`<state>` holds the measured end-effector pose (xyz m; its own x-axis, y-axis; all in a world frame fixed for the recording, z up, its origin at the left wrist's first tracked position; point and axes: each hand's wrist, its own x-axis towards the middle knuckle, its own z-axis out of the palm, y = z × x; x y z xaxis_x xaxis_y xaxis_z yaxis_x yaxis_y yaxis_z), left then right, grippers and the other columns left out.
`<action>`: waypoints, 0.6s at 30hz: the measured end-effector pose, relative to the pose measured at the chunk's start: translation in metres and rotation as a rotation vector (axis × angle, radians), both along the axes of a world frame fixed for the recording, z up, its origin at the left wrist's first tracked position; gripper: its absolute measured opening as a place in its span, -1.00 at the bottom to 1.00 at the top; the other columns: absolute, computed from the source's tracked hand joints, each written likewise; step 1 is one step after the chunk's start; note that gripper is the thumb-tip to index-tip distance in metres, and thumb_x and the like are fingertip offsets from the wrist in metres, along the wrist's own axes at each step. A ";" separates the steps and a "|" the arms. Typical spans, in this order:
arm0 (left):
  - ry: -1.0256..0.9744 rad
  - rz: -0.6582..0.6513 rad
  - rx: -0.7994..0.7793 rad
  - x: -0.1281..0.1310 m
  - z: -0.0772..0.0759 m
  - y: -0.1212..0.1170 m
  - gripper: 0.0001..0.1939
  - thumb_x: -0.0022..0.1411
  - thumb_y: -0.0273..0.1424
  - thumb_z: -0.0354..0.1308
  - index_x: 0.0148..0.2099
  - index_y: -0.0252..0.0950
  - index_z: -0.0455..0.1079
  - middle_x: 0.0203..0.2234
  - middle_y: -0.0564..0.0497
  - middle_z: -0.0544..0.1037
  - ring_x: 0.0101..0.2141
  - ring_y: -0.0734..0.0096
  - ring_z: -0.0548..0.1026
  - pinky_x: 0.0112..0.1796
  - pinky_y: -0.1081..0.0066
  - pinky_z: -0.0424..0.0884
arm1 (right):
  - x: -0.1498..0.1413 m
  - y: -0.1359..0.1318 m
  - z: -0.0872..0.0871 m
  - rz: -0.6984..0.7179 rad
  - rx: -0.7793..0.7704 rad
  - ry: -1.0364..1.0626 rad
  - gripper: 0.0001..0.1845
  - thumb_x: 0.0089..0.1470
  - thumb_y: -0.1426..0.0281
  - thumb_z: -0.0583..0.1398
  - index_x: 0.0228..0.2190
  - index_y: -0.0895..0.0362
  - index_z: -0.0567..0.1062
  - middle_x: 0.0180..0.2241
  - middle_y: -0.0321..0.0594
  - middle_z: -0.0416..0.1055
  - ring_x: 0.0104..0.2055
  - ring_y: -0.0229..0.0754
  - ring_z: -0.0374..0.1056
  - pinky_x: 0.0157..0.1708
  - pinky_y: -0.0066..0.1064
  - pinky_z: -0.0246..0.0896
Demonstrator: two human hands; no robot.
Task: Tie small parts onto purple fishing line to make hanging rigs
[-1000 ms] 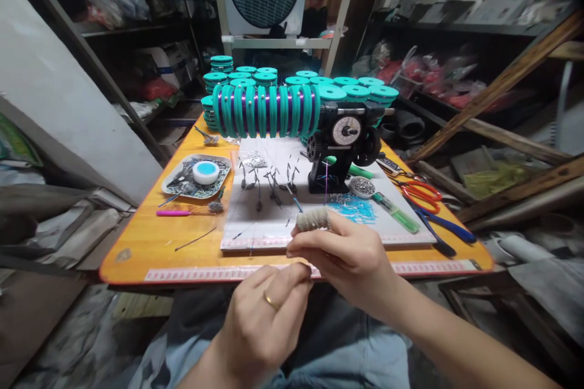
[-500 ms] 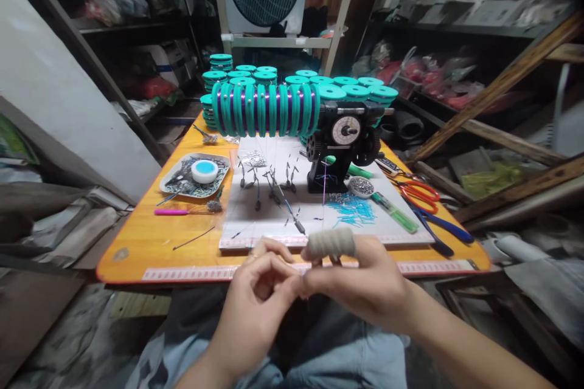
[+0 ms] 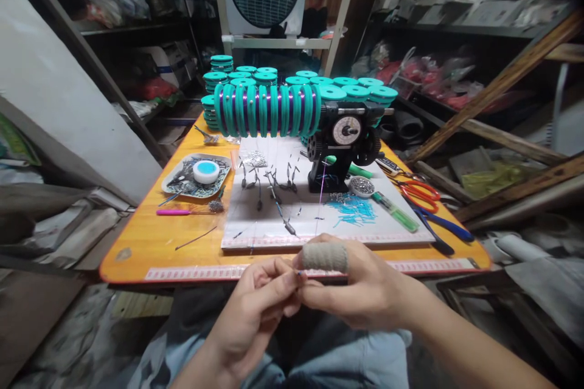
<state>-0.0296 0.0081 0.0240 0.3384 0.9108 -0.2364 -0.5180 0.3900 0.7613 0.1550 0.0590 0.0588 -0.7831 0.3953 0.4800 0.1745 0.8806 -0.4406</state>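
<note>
My left hand (image 3: 260,301) is closed, thumb and forefinger pinched together just in front of the table edge. Against its fingertips sits my right hand (image 3: 356,285), also pinching, with a grey knitted sleeve (image 3: 325,257) on one finger. A tiny dark blue bit (image 3: 300,274) shows between the fingertips; most of it is hidden. Thin purple fishing line (image 3: 323,185) runs from the black winding machine (image 3: 340,143) down to my hands. A row of teal foam spools (image 3: 269,110) wound with purple line is mounted on the machine. A grey sinker (image 3: 289,228) lies on the white board (image 3: 274,231).
On the left are a tray (image 3: 166,185) of small parts with a white round tub (image 3: 205,172), and a pink-handled tool (image 3: 173,213). Rightward lie blue tube pieces (image 3: 353,213), a dish of beads (image 3: 362,186), a green cutter (image 3: 396,213), orange scissors (image 3: 422,194) and blue-handled pliers (image 3: 449,228).
My right hand has lowered and turned, its sleeved finger now closer to the left fingertips. The long sinker on the board has shifted slightly left, away from my hands.
</note>
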 end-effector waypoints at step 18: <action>0.420 0.205 0.426 0.004 -0.006 -0.003 -0.78 0.28 -0.40 0.20 -0.43 -0.32 0.35 -0.38 0.00 0.47 -0.50 0.58 0.39 -0.52 0.59 0.31 | 0.001 0.001 -0.007 -0.119 -0.063 0.151 -0.81 0.15 0.58 0.16 -0.21 0.11 0.48 -0.31 -0.19 0.45 -0.35 -0.24 0.37 -0.37 -0.44 0.34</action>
<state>-0.0261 0.0047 0.0184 0.1039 0.9908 0.0866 -0.1734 -0.0677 0.9825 0.1559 0.0599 0.0519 -0.6496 0.5139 0.5604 0.2037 0.8277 -0.5229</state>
